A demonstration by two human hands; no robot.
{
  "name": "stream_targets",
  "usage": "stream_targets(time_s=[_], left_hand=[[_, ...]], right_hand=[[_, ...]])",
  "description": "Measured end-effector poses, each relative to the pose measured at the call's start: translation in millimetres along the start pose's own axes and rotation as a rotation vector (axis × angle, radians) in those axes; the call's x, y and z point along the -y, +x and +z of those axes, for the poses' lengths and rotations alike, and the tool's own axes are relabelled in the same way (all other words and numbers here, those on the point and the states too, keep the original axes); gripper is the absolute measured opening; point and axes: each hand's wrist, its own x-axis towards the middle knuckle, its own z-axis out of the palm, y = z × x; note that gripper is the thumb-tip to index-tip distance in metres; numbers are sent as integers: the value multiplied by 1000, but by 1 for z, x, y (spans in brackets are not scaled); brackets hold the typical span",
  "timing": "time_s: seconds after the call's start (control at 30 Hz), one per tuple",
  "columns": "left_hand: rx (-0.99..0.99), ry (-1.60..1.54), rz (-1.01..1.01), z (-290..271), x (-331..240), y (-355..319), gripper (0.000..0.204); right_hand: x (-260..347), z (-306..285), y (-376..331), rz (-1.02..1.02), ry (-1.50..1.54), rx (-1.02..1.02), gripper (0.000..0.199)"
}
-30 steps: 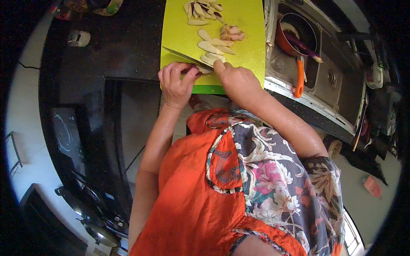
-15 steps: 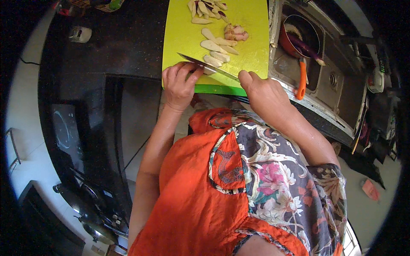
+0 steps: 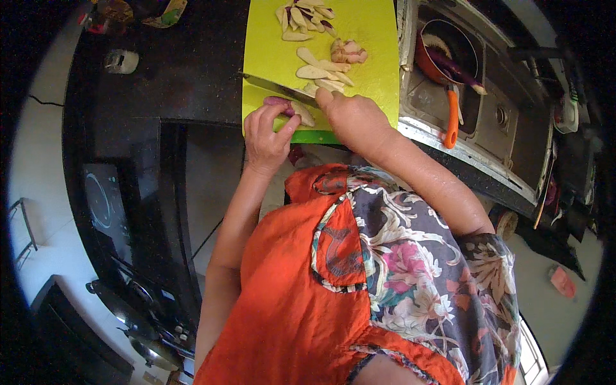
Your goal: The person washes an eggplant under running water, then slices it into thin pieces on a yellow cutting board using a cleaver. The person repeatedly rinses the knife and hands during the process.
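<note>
My right hand (image 3: 359, 122) grips a kitchen knife (image 3: 276, 86), its blade reaching left across a yellow-green cutting board (image 3: 382, 70). Just on the near side of the blade, my left hand (image 3: 266, 138) holds a purple-skinned eggplant piece (image 3: 278, 102) by its left end; a pale cut face shows at its right. Pale eggplant slices (image 3: 324, 67) lie beyond the knife, partly hidden by my right hand. A heap of purple-edged eggplant strips (image 3: 301, 16) sits at the far part of the board. Next to the slices rests a knobbly, pinkish-tan piece (image 3: 348, 51), perhaps ginger.
To the right is a metal sink (image 3: 500, 96) holding a red pan (image 3: 430, 69) with an orange handle (image 3: 452, 119). A purple eggplant (image 3: 461, 74) lies across the pan. A small whitish jar (image 3: 122, 61) stands on the dark counter (image 3: 179, 58) at left.
The knife and my right hand have moved left and slightly away from me. The eggplant piece, earlier mostly hidden behind blade and fingers, now shows on the near side of the knife.
</note>
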Motion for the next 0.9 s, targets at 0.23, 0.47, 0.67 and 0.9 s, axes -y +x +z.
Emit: stream_targets(time_s=[0.23, 0.47, 0.67, 0.9], left_hand=[[40, -11, -8, -4, 3, 11, 24], [-23, 23, -31, 5, 0, 12, 21], [-60, 49, -65, 12, 0, 12, 22], [-32, -17, -52, 8, 0, 9, 22]], right_hand=[[-6, -25, -31, -3, -54, -13, 17], [-8, -33, -62, -2, -88, 77, 19], [3, -24, -52, -51, -148, 13, 17], [7, 1, 3, -5, -58, -12, 17]])
